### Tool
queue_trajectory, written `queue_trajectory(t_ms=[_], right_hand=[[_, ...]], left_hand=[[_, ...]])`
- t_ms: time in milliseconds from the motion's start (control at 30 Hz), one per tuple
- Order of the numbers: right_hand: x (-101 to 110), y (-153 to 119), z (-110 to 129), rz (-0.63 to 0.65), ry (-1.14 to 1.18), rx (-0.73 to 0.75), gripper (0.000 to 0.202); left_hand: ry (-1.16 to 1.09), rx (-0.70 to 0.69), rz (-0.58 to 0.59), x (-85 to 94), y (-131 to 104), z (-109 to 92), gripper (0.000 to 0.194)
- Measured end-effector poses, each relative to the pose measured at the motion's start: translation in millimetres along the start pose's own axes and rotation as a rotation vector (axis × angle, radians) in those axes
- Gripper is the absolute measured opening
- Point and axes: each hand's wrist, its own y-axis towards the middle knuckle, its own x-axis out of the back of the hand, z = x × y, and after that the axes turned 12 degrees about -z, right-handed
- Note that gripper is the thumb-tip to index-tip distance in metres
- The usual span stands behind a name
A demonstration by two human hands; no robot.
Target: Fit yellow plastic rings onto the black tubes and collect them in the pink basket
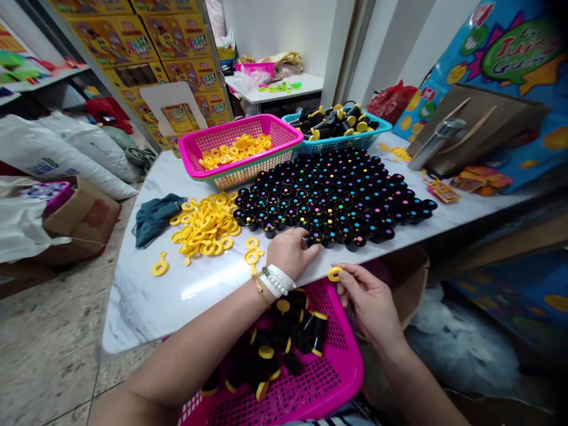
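Observation:
My left hand [290, 254] reaches over the table's front edge to the near row of black cups [332, 195] with coloured dots; its fingertips are at the cups, partly hidden, and whether they grip one I cannot tell. Between thumb and fingers, my right hand [366, 296] pinches a yellow ring [334, 273] just off the table edge. Left of the cups lies a pile of yellow rings [206, 225] with small tabs. Below my hands, a pink basket [341, 367] holds black pieces with yellow ends [317, 334].
At the table's back stand a pink basket of yellow rings [237, 151] and a blue basket [350, 142] of black and yellow pieces. A dark cloth [157, 218] lies at the left. A paper bag [479, 130] and a clear tube [437, 142] are at the right.

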Motion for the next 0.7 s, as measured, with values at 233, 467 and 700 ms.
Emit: queue_trajectory(t_ms=[233,467,700], right_hand=[[-18,2,21,0.170,-0.070,0.061,0.019],[-53,17,33,0.213,-0.226,0.155,0.023],[-59,22,39,0.216,-0.331,-0.013,0.035]], left_hand=[[0.000,-0.059,0.009,29.5,-42,16,0.028],[-0.063,-0.045,0.065,26.5,-42,19,0.023],[-0.077,-0.044,0.103,28.5,-43,21,0.018]])
